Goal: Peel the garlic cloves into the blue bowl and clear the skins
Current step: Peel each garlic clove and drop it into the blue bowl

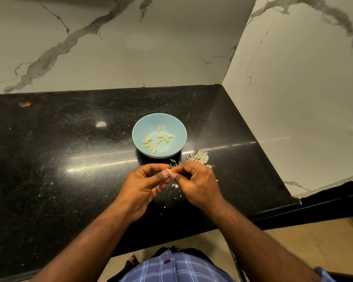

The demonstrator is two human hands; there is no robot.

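Garlic clove, small and pale, sits pinched between the fingertips of both hands just above the desk, at the 6 o'clock side of the blue bowl. The left hand has its thumb and curled fingers closed round the clove from the 9 o'clock side; the right hand meets it from 3 o'clock, its fingertips curled in and nipping at the same clove, probably at the skin, though the clove is too small to tell how much skin is left or which way its long axis runs. Both hands are equally near it, touching at the fingertips.

From the hands, the bowl lies straight ahead at 12 o'clock, close by, so a finished clove should need only a short forward drop. About ten peeled cloves already lie scattered on the bowl's floor, so the peeling looks well along.

Loose skins are heaped on the desk at the bowl's 4 o'clock, just beyond the right hand, with smaller flakes strewn under and between the wrists. Clearing these is not yet done.

A marble-patterned wall backs the desk at 12 o'clock and 3 o'clock.
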